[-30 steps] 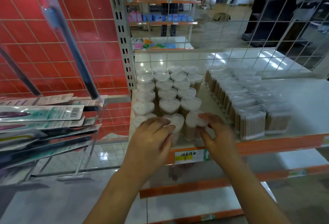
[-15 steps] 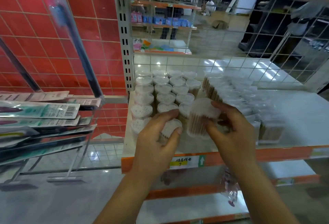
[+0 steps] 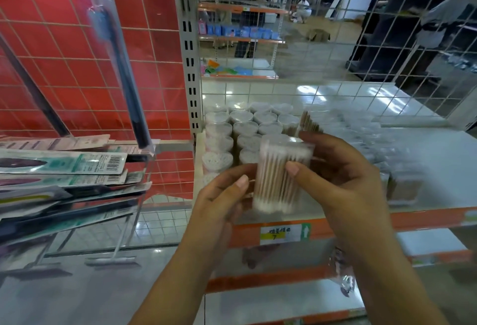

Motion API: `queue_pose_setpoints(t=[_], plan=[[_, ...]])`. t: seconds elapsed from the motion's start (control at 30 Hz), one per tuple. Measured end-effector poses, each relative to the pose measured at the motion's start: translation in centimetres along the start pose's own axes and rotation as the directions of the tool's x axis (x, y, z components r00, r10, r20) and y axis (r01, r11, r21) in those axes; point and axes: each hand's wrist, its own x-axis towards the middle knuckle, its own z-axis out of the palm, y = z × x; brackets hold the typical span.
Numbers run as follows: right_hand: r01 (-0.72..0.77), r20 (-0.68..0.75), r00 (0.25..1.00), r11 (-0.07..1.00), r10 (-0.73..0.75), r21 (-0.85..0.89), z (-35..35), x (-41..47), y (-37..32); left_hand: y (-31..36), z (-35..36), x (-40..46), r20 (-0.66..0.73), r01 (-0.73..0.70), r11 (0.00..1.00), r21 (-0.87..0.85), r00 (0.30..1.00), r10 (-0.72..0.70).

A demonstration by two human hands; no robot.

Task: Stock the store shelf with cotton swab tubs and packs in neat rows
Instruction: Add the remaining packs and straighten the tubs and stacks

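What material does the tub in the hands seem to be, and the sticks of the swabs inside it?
The tub, held by the right hand with the left hand beside it, looks like clear glossy plastic: the swabs show through its wall. The sticks look like wood or bamboo, being matte tan; the white tips look like cotton.
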Motion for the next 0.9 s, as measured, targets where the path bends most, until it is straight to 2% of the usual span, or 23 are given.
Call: queue_pose_setpoints(t=[0.17, 0.3, 0.47, 0.53, 0.63, 0.73, 0.8, 0.9], plan=[[-0.117, 0.097, 0.989, 0.988, 0.108, 0.099, -0.2, 0.7, -0.7, -0.1, 0.6, -0.3, 0.139, 0.210, 0.951, -0.225, 0.973, -0.182], [-0.184, 0.125, 0.978, 0.971, 0.166, 0.152, -0.3, 1.1, -0.7, -1.1, 0.9, 0.1, 0.354, 0.391, 0.824, -0.410, 0.901, -0.252], [-0.178, 0.146, 0.977, 0.971, 0.155, 0.161, -0.4, 0.7, -0.7, -2.4, 0.8, -0.1, 0.395, 0.377, 0.808, -0.453, 0.897, -0.197], [-0.105, 0.115, 0.989, 0.988, 0.092, 0.116, -0.2, 0.3, -0.4, -2.0, 1.0, -0.4, 0.331, 0.346, 0.847, -0.405, 0.918, -0.217], [0.029, 0.048, 0.998, 1.000, -0.028, -0.007, 0.2, -0.6, 0.5, -1.5, 1.1, -1.1, 0.190, 0.216, 0.911, -0.351, 0.969, -0.156], [0.084, 0.029, 0.996, 0.995, -0.082, -0.053, 0.5, -1.5, 1.4, -1.1, 1.2, -1.6, 0.069, 0.123, 0.966, -0.228, 0.992, -0.110], [0.097, 0.047, 0.994, 0.994, -0.095, -0.044, 0.8, -1.9, 1.6, -0.8, 1.4, -1.9, -0.014, 0.063, 0.988, -0.138, 0.998, -0.066], [0.034, 0.085, 0.996, 0.998, -0.038, 0.048, 1.0, -2.2, 1.5, -0.6, 1.9, -2.0, -0.153, -0.037, 0.998, 0.047, 0.987, 0.044]])
